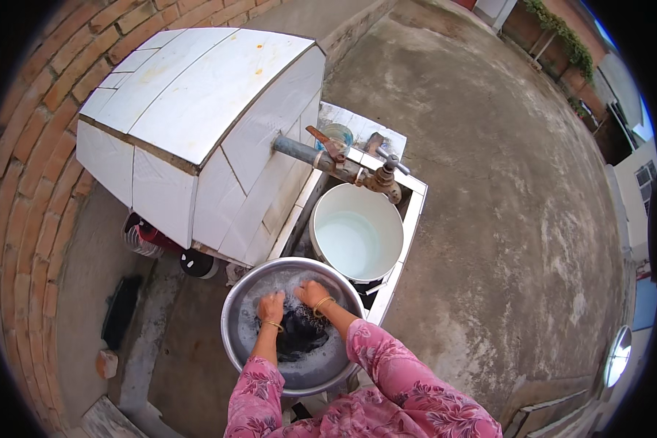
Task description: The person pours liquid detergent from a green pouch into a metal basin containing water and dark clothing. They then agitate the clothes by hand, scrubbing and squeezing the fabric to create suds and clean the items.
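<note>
A round metal basin (231,334) stands before me with greyish, sudsy water in it. Black cloth (301,334) lies wet in the water, with foam over part of it. My left hand (272,307), a bangle at its wrist, is curled at the cloth's upper left edge. On the other side my right hand (312,294), also with a bangle, is bent over the cloth's upper edge. Both hands appear to grip the cloth, though their fingertips are hidden by suds and fabric.
Beyond the basin, a white bucket (356,235) of water sits in a tiled trough (402,241). A metal tap (384,178) on a pipe juts over it. A white-tiled block (197,82) rises to the left, near a brick wall (27,219). Concrete ground (487,219) spreads right.
</note>
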`<state>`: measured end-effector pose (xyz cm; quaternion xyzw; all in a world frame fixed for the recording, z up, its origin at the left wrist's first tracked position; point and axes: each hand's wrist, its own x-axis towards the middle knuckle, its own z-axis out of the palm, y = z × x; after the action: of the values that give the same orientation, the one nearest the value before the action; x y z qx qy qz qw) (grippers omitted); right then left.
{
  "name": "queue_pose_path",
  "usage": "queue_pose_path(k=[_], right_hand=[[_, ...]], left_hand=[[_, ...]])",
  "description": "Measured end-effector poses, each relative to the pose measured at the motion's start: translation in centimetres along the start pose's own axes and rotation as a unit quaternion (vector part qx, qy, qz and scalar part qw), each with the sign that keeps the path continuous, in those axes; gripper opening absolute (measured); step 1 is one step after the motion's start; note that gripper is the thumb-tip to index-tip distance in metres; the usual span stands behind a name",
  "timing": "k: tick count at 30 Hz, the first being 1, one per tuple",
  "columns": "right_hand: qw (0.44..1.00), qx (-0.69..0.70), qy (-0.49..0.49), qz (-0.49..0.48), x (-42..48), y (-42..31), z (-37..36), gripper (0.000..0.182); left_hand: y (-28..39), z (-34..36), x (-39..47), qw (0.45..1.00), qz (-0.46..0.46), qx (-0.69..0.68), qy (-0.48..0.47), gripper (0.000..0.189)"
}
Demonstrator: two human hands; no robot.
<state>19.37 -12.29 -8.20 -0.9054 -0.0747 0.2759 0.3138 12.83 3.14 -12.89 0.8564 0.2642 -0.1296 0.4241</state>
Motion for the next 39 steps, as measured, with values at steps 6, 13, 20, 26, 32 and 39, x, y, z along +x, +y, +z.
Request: queue_pose_path(k=[6,13,20,26,32,39], right_hand=[[0.924,0.351,0.122,-0.094,-8.1,-2.3,-3.6,0.019],[0.959,-0.026,0.234,-0.158,-13.5,-0.8,-0.8,0.043],[0.984,-0.138,0.085,-0.079,-7.4,0.0,0.6,0.053],[0.957,0.078,0.083,-0.266,-2.8,3.4,3.4,0.031],[0.950,0.115,0.051,-0.286,-0.7,6.6,2.1,0.037],[0.962,0.164,0.143,-0.163,-10.4,0.6,1.0,0.033]], left_hand=[[8.7,-4.6,-9.0,0.941,0.121,-0.289,0.130,0.023],[3.4,-3.0,-14.9,0.978,0.122,0.105,0.135,0.042],[1.3,0.9,-9.0,0.973,-0.011,0.227,0.045,0.053],[1.2,-1.4,-3.7,0.995,-0.048,0.082,-0.043,0.047],[5.4,-2.4,-3.2,0.987,0.143,-0.054,0.057,0.032],[7.5,-6.5,-11.6,0.906,0.039,-0.419,0.038,0.025]])
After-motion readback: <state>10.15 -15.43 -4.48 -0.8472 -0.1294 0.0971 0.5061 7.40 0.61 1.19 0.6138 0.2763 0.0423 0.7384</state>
